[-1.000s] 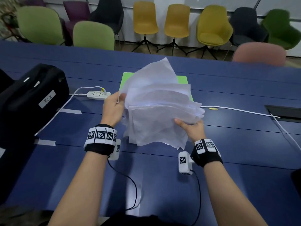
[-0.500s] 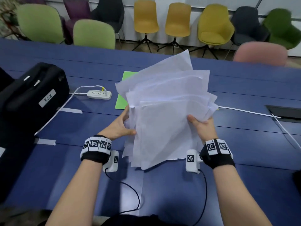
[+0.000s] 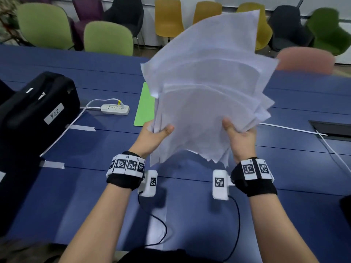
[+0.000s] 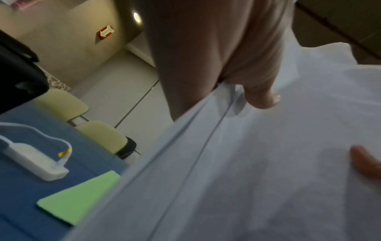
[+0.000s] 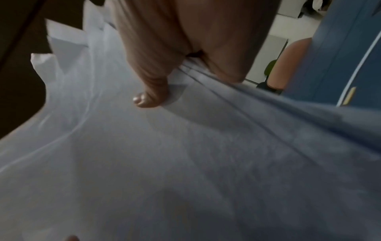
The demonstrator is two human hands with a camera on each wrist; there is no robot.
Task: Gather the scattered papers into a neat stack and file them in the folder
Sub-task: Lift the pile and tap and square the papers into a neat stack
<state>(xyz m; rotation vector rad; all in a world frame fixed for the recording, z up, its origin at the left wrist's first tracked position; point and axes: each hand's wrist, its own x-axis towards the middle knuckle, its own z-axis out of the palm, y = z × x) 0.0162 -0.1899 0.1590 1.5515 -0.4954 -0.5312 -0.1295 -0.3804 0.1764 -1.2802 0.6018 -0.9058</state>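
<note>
A loose, fanned bundle of white papers (image 3: pixel 205 95) stands nearly upright in the air above the blue table (image 3: pixel 190 205). My left hand (image 3: pixel 153 137) grips its lower left edge, thumb on the near face. My right hand (image 3: pixel 240 137) grips the lower right edge the same way. The sheets are uneven, corners sticking out at top and bottom. The green folder (image 3: pixel 145 105) lies flat on the table behind the papers, mostly hidden by them. The left wrist view shows my thumb pressed on the papers (image 4: pixel 268 163) and the folder (image 4: pixel 78 197). Papers (image 5: pixel 164 154) fill the right wrist view.
A black case (image 3: pixel 36 114) sits at the left of the table, with a white power strip (image 3: pixel 115 109) and its cable beside it. A white cable (image 3: pixel 292 129) runs to a floor-box hatch (image 3: pixel 332 129) at the right. Tape strips mark the table. Chairs line the far side.
Both hands have lifted the paper bundle up and tilted it more upright, toward me and slightly right. Both grips shifted to the lower side edges, and more of the folder is hidden.
</note>
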